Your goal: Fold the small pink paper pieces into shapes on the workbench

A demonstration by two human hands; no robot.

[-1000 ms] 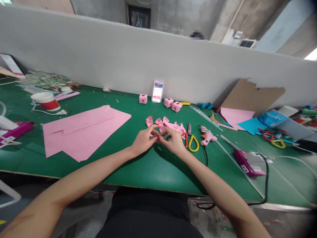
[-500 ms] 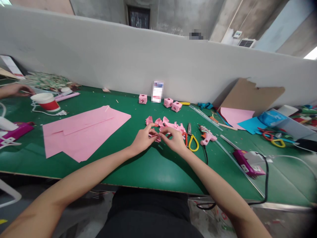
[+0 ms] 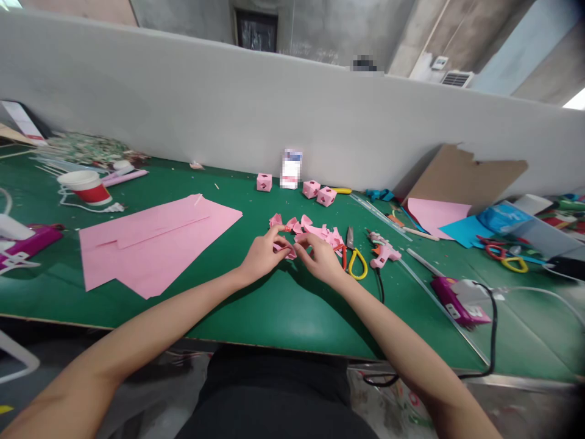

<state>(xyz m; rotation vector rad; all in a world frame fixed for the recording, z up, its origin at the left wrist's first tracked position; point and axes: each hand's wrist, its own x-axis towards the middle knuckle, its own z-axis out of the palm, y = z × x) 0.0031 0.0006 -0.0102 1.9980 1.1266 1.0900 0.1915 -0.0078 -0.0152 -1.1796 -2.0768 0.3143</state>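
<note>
While both hands meet over the green table (image 3: 274, 305), the left hand (image 3: 264, 256) and right hand (image 3: 322, 261) pinch a small pink paper piece (image 3: 286, 251) between them; pink scraps (image 3: 315, 231) lie just beyond, scissors (image 3: 354, 256) just right.

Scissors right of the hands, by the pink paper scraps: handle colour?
Yellow handle loops on the scissors, clearest in the head view.

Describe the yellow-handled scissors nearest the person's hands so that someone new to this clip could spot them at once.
Start at the green table and find the right hand near its middle. Just to that hand's right lie the scissors, blades pointing toward the grey partition, between the pile of pink paper pieces and the pink glue gun. Another yellow-handled pair lies much farther right.
</note>
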